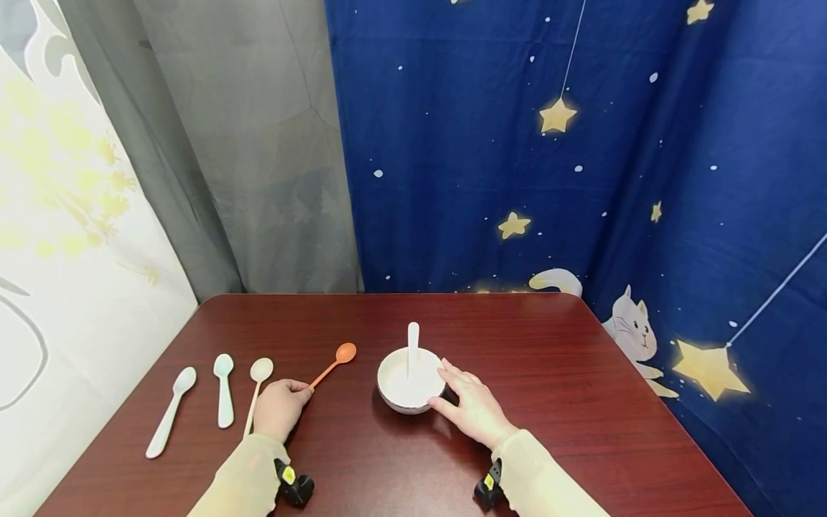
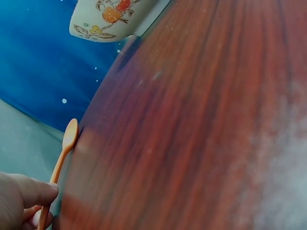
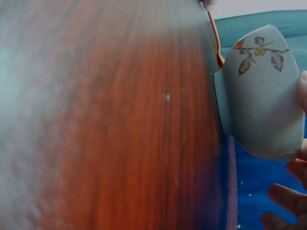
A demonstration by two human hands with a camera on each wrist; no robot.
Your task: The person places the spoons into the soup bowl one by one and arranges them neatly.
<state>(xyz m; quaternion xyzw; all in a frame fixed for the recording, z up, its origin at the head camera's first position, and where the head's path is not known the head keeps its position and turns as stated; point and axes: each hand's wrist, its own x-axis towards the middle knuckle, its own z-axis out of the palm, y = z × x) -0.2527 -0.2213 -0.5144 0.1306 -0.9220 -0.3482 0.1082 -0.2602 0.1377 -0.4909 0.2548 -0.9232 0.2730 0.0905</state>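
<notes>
A: While our left hand (image 1: pixel 279 411) pinches the orange spoon (image 1: pixel 345 352) by its handle, how far have we got?

B: We seem to be partway. One white spoon (image 1: pixel 413 341) is already in the bowl (image 1: pixel 390 380), its handle rising past the far rim. The orange spoon is outside, so we judge its part to be unfinished.

A: Where exactly do we have it?

B: To the left of the bowl, well apart from it, with its oval end pointing away from us over the worktop (image 1: pixel 555 359). We cannot tell whether that end touches the surface or sits just above it.

A: And our right hand (image 1: pixel 474 409)?

B: It rests against the bowl's right side with the fingers spread and fairly straight. We see no firm grip there; we take it as steadying. The bowl itself stands upright near the middle of the worktop.

A: What is left besides the orange spoon?

B: Three more lie to our left, none of them held. The cream spoon (image 1: pixel 261 370) is right beside our left hand, though we cannot say whether they touch. Next comes the pale green spoon (image 1: pixel 225 395), then the long pale spoon (image 1: pixel 171 416) farthest out.

A: So by our count, one is inside the bowl, one is between our fingertips, and three are untouched unless our left hand brushes the cream one.
</notes>
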